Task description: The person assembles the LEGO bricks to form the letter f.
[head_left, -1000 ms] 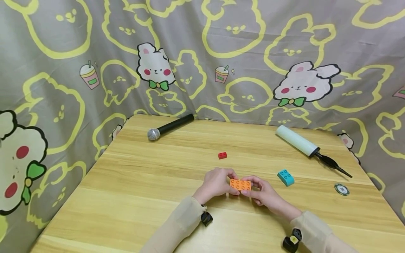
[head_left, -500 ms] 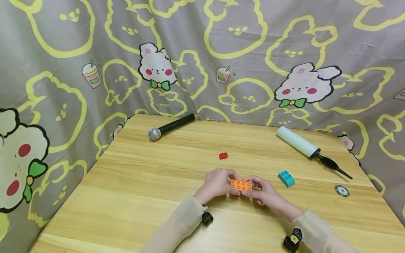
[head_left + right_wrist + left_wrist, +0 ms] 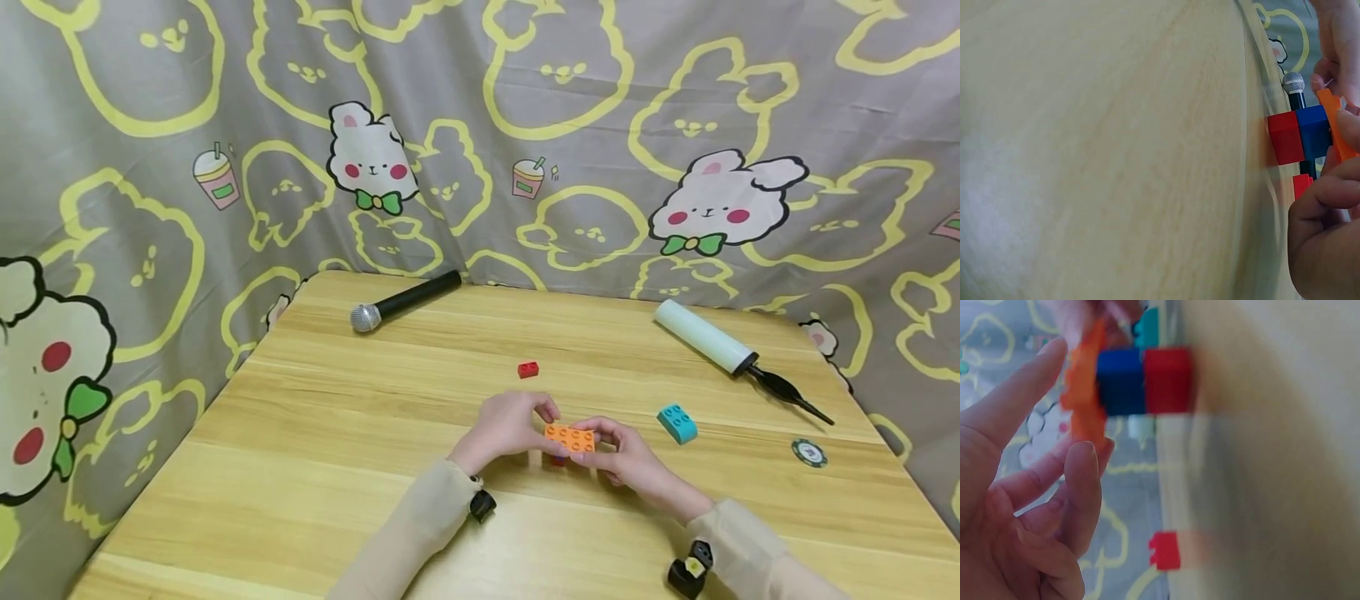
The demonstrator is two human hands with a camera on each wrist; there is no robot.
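An orange toy brick with two rows of studs (image 3: pixel 573 435) tops a stack, with a blue brick (image 3: pixel 1121 382) and a red brick (image 3: pixel 1169 380) beneath it. My right hand (image 3: pixel 633 462) pinches the orange brick at its right end, thumb on the near side. At the other end, my left hand (image 3: pixel 502 429) has its thumb straight against the orange brick and its fingers loosely bent beside it. The red bottom of the stack sits close over the wooden table (image 3: pixel 300 467). A small loose red brick (image 3: pixel 528 369) lies farther back.
A teal curved brick (image 3: pixel 677 423) and a poker chip (image 3: pixel 810 452) lie to the right. Behind them is a pale hand pump (image 3: pixel 705 335) with a black nozzle. A microphone (image 3: pixel 405 301) lies at the back left, before a patterned curtain (image 3: pixel 442 108).
My left hand has shifted slightly left and back, its fingers loosening from the orange brick. Red and blue parts below the brick now show. The right hand keeps its grip.
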